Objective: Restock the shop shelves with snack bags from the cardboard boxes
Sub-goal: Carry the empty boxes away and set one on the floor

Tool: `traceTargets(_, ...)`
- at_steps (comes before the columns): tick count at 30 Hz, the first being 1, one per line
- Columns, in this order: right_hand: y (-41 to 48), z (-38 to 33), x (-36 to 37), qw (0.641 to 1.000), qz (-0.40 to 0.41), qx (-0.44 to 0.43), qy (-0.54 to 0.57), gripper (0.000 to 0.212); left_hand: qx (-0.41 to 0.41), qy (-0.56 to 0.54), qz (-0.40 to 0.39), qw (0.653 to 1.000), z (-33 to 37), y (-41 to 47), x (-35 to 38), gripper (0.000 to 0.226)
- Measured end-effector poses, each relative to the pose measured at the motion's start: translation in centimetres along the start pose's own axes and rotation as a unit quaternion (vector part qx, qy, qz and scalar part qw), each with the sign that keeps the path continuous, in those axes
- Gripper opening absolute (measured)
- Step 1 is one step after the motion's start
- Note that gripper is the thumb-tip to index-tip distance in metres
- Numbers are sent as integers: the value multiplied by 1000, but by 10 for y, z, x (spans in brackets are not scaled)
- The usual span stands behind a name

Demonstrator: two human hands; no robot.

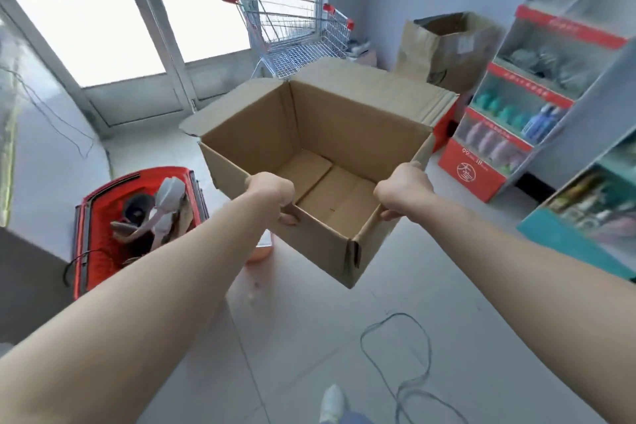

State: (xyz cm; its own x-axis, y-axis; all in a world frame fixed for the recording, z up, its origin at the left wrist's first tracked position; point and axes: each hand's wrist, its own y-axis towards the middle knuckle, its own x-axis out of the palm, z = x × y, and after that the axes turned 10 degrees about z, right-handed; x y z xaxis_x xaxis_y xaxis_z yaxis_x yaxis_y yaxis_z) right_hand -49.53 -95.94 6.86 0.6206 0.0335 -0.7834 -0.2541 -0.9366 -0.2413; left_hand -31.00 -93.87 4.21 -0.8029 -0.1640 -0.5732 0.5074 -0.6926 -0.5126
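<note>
While the left hand (270, 194) and right hand (402, 191) each grip a rim of the matte corrugated cardboard box (320, 162), a red basket (137, 224) and wire trolley (296, 34) stand nearby.

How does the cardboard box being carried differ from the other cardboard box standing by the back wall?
The carried box hangs tilted off the floor, left hand and right hand gripping its rim; the back box stands on the floor. The carried box is plainly empty; the back box shows only something dark at its top. Both are brown cardboard, open on top.
</note>
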Motion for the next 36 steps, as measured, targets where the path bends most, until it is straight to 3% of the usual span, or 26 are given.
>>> traceTargets(3, 50, -6, -3, 1000, -3, 16, 0, 23, 35, 72, -14, 997, 36, 35, 13, 11)
traceTargets(4, 67, -12, -8, 1000, 5, 24, 18, 23, 77, 152, -14, 985, 52, 52, 20, 9)
traceTargets(6, 98, -23, -13, 999, 12, 34, 27, 28, 133, 312, -10, 941, 89, 69, 27, 21)
traceTargets(8, 132, -30, -13, 999, 11, 42, 20, 36, 157, 388, 16, 908, 113, 100, 37, 38)
traceTargets(14, 245, -72, -9, 995, 41, 79, 45, 42, 194, 428, 6, 883, 203, 192, 65, 38)
traceTargets(19, 341, -111, -5, 989, 69, 103, 75, 44, 202, 374, -26, 905, 286, 272, 77, 32)
traceTargets(21, 378, -122, -8, 989, 73, 112, 64, 43, 173, 309, -46, 934, 313, 308, 90, 23)
traceTargets(23, 417, -131, -10, 988, 71, 125, 61, 43, 231, 352, -71, 904, 342, 336, 100, 17)
traceTargets(24, 437, -135, -12, 987, 70, 129, 64, 44, 246, 397, -67, 882, 357, 351, 106, 25)
traceTargets(27, 505, -145, -12, 986, 70, 137, 61, 44, 259, 402, -61, 876, 396, 399, 132, 34)
traceTargets(30, 573, -150, -5, 989, 55, 129, 49, 44, 298, 490, -68, 816, 428, 445, 159, 27)
traceTargets(36, 689, -153, 25, 985, 24, 163, 56, 46, 281, 554, -67, 781, 473, 529, 207, 28)
